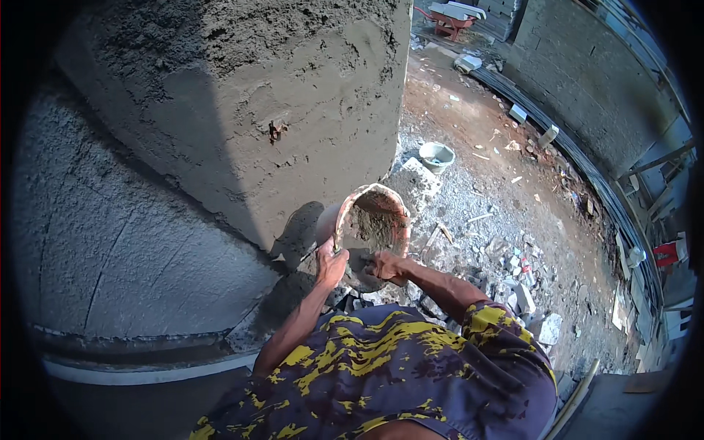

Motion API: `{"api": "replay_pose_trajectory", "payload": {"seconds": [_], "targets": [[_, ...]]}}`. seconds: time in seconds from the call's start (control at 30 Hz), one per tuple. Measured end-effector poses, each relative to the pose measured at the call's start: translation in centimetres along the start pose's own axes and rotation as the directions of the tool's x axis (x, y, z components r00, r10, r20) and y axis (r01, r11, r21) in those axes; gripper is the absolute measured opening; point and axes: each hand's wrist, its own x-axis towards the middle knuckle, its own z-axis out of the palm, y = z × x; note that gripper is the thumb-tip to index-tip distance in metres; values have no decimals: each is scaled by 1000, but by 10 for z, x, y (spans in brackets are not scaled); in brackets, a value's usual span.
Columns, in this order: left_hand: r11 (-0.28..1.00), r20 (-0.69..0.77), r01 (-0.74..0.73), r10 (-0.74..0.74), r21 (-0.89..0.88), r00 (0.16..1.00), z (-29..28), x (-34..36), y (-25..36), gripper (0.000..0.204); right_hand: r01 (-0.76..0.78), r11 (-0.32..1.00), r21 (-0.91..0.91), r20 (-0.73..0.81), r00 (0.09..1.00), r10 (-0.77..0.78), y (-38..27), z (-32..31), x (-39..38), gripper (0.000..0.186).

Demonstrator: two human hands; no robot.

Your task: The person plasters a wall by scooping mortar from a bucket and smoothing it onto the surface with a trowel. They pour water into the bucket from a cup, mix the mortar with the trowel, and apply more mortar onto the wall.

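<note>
My left hand (331, 260) grips the near left rim of a worn reddish bucket (402, 227), which is tilted and holds wet grey mortar (370, 222). My right hand (385, 265) is low at the bucket's near right, fingers curled; what they hold is hidden in the mortar and shadow. Behind the bucket rises a freshly rendered grey wall (315, 117), rough along its top, with a small dark hole. A sloped textured concrete surface (132, 264) lies to the left, with a ledge along its lower edge.
Rubble (524, 299) and gravel lie below. A white pail (437, 165) stands beyond the bucket beside a pale block. Long stacked strips (499, 84) run along the right wall, near scrap. A red wheelbarrow (449, 26) is at the back, and a pole (576, 400) is at lower right.
</note>
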Motion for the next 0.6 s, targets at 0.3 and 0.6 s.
{"api": "replay_pose_trajectory", "payload": {"seconds": [0.3,0.6], "targets": [[757,85,310,-321,-575,943,-21,34,-51,41,-6,658,753,-74,993,94,-36,-24,-74,28],[615,-53,430,-610,-661,791,-13,15,-109,46,676,610,412,-905,229,358,-52,-170,-116,21]]}}
